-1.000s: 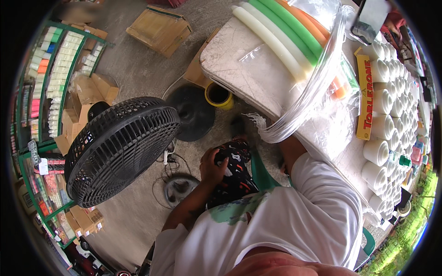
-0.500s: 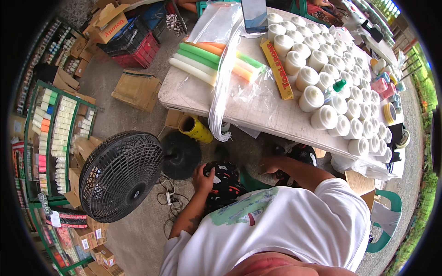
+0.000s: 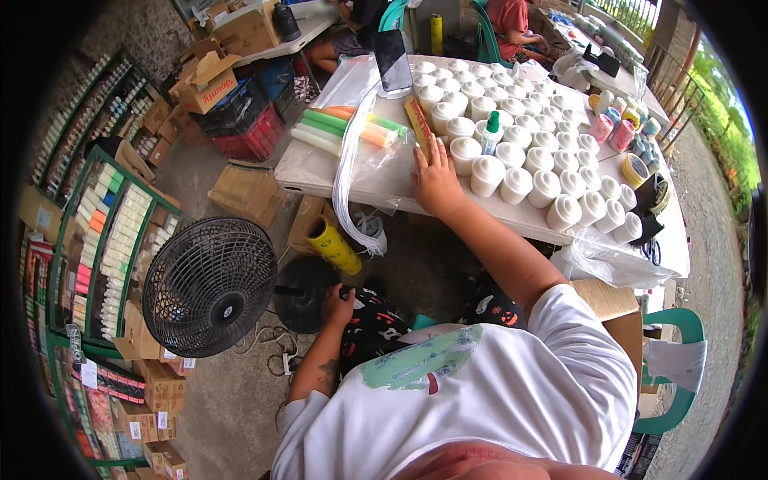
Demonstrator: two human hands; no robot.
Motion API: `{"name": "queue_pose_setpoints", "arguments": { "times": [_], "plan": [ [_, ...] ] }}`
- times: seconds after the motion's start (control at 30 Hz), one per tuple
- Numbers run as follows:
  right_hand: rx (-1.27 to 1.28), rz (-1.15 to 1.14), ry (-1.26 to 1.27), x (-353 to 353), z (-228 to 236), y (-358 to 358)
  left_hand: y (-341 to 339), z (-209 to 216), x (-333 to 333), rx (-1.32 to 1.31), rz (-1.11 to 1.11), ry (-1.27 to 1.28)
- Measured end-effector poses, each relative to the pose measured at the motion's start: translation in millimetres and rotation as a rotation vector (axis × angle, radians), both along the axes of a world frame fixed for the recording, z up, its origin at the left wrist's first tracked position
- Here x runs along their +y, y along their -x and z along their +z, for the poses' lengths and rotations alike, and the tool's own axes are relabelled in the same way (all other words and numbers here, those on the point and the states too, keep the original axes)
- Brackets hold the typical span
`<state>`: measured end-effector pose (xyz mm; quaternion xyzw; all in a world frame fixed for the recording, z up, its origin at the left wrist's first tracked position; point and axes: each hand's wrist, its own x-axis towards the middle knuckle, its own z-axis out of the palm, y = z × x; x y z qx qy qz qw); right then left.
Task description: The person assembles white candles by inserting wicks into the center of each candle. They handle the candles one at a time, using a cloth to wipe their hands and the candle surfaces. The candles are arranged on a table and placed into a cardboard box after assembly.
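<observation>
My right hand (image 3: pixel 434 174) lies on the near edge of the pale table (image 3: pixel 312 172), open with its fingers spread. Its fingertips reach the near end of a long yellow box (image 3: pixel 417 122). Just right of them stand many white lidded jars (image 3: pixel 487 175) in rows, with a green-capped clear bottle (image 3: pixel 491 133) among them. My left hand (image 3: pixel 337 306) rests low by my left knee, its fingers curled; whether anything is in them is hidden. Left of the box, green, white and orange tubes or sticks (image 3: pixel 328 128) lie on clear plastic, crossed by a bundle of white strands (image 3: pixel 346 164) hanging over the edge.
A black fan (image 3: pixel 210 288) stands left of my legs, cords on the floor beside it. Under the table is a yellow roll (image 3: pixel 334 244). A phone (image 3: pixel 391 62) stands at the table's back. Shelves (image 3: pixel 96 232) and boxes line the left; other people sit beyond the table.
My right hand has come up from beside my lap onto the table by the yellow box. My left hand has shifted slightly left. The view has tilted up, showing more of the background.
</observation>
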<state>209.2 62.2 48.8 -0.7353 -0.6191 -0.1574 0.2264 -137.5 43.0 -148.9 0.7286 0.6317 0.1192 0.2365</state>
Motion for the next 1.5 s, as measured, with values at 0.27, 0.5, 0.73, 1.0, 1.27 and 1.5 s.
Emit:
{"name": "queue_pose_setpoints", "arguments": {
  "times": [0.27,0.5,0.73,1.0,1.27,1.5],
  "plan": [
    [0.085,-0.083,0.302,11,25,12,26,0,-14,0.043,-0.020,-0.114],
    [0.295,-0.088,0.171,31,5,-7,17,4,-12,0.056,-0.041,-0.048],
    [0.197,-0.195,-0.011,33,1,-6,20,-9,-5,-0.060,-0.018,-0.010],
    [-0.011,-0.148,0.065,31,25,-6,26,-31,10,-0.187,-0.002,0.030],
    [0.099,0.103,-0.685,-121,158,-70,72,-80,26,0.036,-0.201,-0.460],
    [-0.105,-0.725,-0.721,-255,158,-241,10,3,19,0.150,-0.188,0.034]
  ]
}}
